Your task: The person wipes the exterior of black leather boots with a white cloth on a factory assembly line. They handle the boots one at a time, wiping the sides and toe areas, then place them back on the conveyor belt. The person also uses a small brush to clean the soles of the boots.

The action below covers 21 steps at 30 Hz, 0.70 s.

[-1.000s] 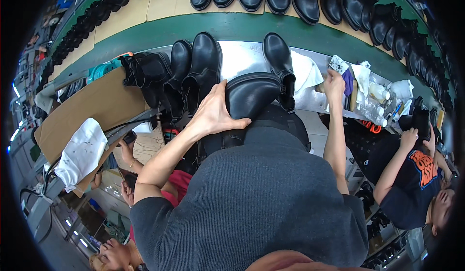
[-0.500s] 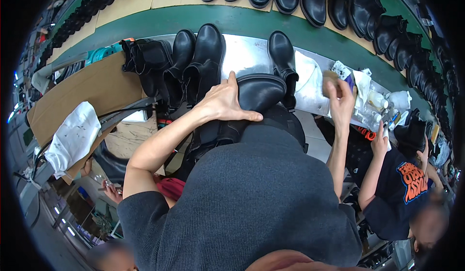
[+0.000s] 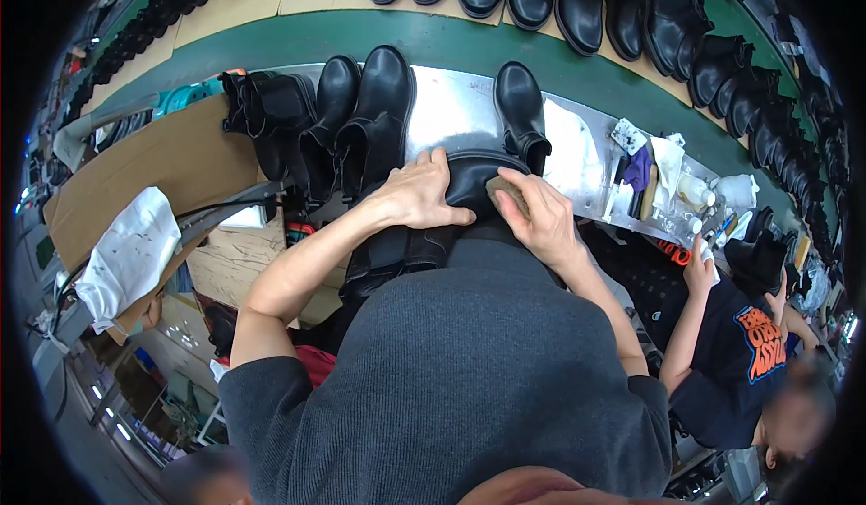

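Observation:
A black leather boot (image 3: 471, 182) lies in front of my body at the metal ledge's near edge, its rounded toe towards the right. My left hand (image 3: 410, 194) grips it from the left, thumb along the near side and fingers at the far side. My right hand (image 3: 546, 223) is closed on a small brownish sponge pad (image 3: 507, 196), pressed against the boot's toe. Just beyond stands another black boot (image 3: 520, 99) on the ledge. More black boots (image 3: 383, 99) stand to the left of my hands.
Past the metal ledge (image 3: 451, 108), a green conveyor (image 3: 433, 36) carries rows of black boots. Bottles (image 3: 695, 189), a purple cloth (image 3: 639, 169) and white cloths lie at the right. Cardboard (image 3: 162, 157) leans at the left. A co-worker's hand (image 3: 699, 270) holds something white nearby.
My right hand has come left and down from above the ledge, bringing the sponge pad onto the boot's toe. My left hand keeps its grip on the boot.

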Available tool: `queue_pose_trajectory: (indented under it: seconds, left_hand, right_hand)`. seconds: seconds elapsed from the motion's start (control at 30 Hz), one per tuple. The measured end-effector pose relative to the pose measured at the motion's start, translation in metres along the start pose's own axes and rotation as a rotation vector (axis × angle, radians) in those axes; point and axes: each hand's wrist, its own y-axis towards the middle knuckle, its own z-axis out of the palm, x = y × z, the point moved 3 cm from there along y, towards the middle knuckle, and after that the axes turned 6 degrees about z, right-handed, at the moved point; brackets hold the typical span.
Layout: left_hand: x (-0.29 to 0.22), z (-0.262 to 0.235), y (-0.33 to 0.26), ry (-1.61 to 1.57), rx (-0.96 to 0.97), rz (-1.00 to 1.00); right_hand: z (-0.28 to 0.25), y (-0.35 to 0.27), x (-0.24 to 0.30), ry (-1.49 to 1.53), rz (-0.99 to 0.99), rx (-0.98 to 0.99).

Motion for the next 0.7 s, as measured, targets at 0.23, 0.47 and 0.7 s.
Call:
queue_pose_trajectory:
  seconds: [0.23, 0.47, 0.7]
  left_hand:
    - [-0.007, 0.001, 0.0, 0.021, 0.0, 0.026]
    - [-0.002, 0.005, 0.011, 0.035, 0.036, 0.061]
    - [-0.006, -0.004, 0.009, 0.05, 0.084, 0.033]
  right_hand:
    - [0.01, 0.025, 0.001, 0.0, -0.077, -0.034]
    - [0.019, 0.038, -0.003, -0.006, -0.046, -0.063]
    - [-0.001, 0.003, -0.003, 0.024, 0.008, -0.053]
